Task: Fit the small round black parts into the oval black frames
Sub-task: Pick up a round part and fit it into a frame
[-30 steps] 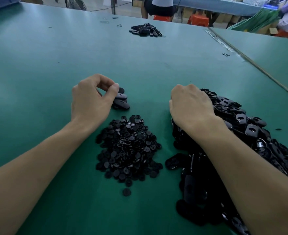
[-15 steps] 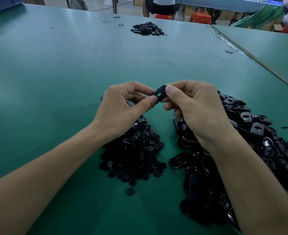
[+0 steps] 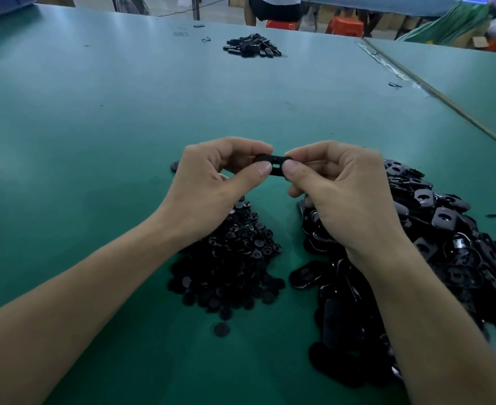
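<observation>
green table [image 3: 124, 127] | hands [image 3: 211, 182] [image 3: 343, 185] pinch oval black frame [image 3: 274, 165]

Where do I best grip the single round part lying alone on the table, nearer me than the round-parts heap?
Pinch the lone round part by opposite sides of its rim, coming straight down from above. It looks to lie flat on the green table, apart from the heap, so its edge is free all round. The left hand is nearer but holds the oval frame.
</observation>
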### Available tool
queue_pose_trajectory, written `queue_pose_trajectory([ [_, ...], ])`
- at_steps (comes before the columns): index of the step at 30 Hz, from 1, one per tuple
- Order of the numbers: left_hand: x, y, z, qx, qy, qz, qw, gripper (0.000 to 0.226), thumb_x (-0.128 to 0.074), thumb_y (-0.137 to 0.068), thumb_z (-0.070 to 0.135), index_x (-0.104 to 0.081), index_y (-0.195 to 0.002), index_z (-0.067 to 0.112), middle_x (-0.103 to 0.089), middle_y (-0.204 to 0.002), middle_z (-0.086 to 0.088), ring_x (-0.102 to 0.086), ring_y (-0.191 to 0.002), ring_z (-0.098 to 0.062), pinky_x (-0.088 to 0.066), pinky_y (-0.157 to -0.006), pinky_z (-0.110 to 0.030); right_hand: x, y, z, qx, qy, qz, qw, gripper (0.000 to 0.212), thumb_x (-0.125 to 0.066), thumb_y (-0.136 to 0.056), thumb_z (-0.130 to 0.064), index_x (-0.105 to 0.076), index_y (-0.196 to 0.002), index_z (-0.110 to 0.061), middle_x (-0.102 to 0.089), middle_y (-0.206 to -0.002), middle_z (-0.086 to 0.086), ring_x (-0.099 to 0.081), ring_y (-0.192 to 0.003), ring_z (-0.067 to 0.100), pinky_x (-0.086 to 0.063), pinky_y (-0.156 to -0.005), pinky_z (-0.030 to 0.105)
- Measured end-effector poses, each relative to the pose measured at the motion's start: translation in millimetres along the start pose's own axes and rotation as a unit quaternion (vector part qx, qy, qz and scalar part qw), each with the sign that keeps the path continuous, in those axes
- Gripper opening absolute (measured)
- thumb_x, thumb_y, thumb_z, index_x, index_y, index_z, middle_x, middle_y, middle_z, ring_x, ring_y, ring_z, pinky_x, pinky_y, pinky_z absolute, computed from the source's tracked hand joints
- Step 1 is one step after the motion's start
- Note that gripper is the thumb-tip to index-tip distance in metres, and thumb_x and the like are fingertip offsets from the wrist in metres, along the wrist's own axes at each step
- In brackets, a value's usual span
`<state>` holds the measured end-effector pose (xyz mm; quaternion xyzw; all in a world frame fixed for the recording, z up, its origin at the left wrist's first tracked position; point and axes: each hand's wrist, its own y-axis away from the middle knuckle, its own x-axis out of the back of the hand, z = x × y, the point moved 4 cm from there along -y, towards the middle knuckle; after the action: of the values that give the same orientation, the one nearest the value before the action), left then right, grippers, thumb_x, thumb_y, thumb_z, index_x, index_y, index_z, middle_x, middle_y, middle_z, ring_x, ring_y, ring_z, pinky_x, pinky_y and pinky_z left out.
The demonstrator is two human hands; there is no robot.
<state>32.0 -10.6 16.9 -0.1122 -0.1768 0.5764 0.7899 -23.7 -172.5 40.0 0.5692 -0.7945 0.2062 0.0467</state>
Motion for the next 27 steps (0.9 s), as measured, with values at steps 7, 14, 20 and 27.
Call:
queue_pose_trajectory([
  [7, 5, -2, -7, 0.006, -0.011, 0.035, 0.999, 0.009, -0.070, -0.086, 0.022, -0.073, -0.090, 0.030, -0.073, -0.077, 0.017, -0.058, -0.066, 0.001, -0.045, -0.061, -0.017, 1, 7, -5, 0.064, 0.184, -0.005, 0.981, 0.007, -0.077, -0.086, -0.026, -0.073, -0.092, -0.028, -0.066, -0.069, -0.013, -0.059, -0.063, 0.001, -0.046, -0.065, 0.013],
  [14, 9, -3, -11, 0.018, -0.011, 0.078, 0.997, 0.008, -0.070, -0.084, 0.023, -0.071, -0.083, 0.031, -0.073, -0.070, 0.013, -0.061, -0.064, -0.005, -0.045, -0.058, -0.015, -18, 17, -6, 0.084, 0.425, -0.200, 0.879, 0.016, -0.068, -0.092, -0.041, -0.076, -0.101, -0.032, -0.055, -0.097, -0.006, -0.044, -0.104, 0.016, -0.031, -0.083, 0.025],
  [20, 11, -3, -11, 0.008, -0.008, 0.084, 0.996, 0.015, -0.078, -0.084, 0.015, -0.073, -0.083, 0.029, -0.076, -0.076, 0.012, -0.069, -0.069, -0.001, -0.047, -0.060, -0.011, -20, 18, -4, 0.066, 0.426, -0.208, 0.878, 0.015, -0.069, -0.091, -0.042, -0.077, -0.097, -0.031, -0.052, -0.094, -0.007, -0.045, -0.104, 0.018, -0.035, -0.084, 0.028],
  [27, 8, -5, -12, 0.008, -0.040, 0.078, 0.996, 0.016, -0.071, -0.091, 0.015, -0.066, -0.090, 0.030, -0.071, -0.078, 0.020, -0.061, -0.070, 0.001, -0.051, -0.069, -0.024, -19, 17, -3, 0.062, 0.379, -0.208, 0.900, 0.006, -0.070, -0.090, -0.036, -0.071, -0.087, -0.031, -0.051, -0.093, -0.009, -0.046, -0.099, 0.014, -0.031, -0.081, 0.026],
])
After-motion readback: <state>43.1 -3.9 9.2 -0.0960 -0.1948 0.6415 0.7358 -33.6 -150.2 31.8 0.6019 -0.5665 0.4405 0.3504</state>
